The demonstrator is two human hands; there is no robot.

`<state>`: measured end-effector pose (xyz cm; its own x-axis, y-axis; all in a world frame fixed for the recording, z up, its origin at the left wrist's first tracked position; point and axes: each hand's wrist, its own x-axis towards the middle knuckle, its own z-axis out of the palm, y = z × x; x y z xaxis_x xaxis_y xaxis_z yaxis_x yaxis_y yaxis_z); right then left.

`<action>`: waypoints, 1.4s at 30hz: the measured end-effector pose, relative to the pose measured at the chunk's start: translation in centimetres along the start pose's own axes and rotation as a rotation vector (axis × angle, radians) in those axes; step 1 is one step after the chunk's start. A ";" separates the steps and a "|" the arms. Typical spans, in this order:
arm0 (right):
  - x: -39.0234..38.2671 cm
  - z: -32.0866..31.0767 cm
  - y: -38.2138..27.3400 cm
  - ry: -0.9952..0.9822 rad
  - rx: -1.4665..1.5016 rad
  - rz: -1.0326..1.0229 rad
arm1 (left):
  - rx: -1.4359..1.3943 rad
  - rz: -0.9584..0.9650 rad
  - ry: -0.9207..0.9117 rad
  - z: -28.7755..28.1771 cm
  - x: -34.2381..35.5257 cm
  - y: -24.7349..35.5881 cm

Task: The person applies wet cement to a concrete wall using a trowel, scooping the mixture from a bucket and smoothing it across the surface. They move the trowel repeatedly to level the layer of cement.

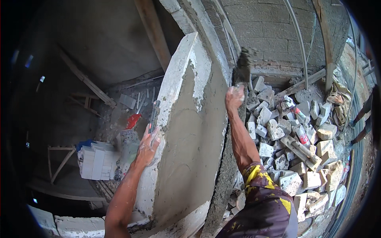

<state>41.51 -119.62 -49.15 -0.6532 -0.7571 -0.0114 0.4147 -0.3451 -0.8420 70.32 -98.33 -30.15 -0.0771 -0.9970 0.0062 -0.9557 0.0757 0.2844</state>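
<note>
A low wall stands in front of me, its broad face coated with wet grey mortar [190, 135] and its left edge [172, 85] pale and bare. My left hand [147, 147] is at that left edge, its fingers closed around the lower end of a narrow grey bar [154, 113] whose kind I cannot make out. Beyond the wall's right side, my right hand [235, 96] grips a trowel [242, 71] by its handle, which the fist mostly hides. Dark mortar is on and around the blurred blade, with loose bits [249, 53] above it.
Broken blocks [278, 129] lie heaped to the right, with bottles among them. Steel rods [349, 158] run along the far right. Left of the wall are stacked white blocks [97, 160], a red bag [133, 121] and a leaning timber [85, 77]. A block wall [274, 39] rises ahead.
</note>
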 end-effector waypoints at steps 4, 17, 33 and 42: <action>-14.5 2.3 1.3 -0.503 -0.575 0.010 | -0.053 -0.012 -0.017 0.0 0.0 -0.2; -1.7 3.1 0.1 -0.750 -0.229 1.033 | -0.169 -0.135 -0.044 -0.6 0.3 0.3; -5.3 10.0 -7.5 -1.159 -0.540 0.854 | -0.192 -0.108 0.015 -0.1 0.1 0.0; -15.4 5.4 -12.9 -1.148 -0.466 0.947 | -0.170 -0.092 0.020 0.3 -0.3 -0.4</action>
<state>49.65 -106.45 -35.23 0.6296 -0.6690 -0.3951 0.0126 0.5172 -0.8558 70.68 -98.09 -30.54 0.0152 -0.9998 -0.0086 -0.8968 -0.0174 0.4421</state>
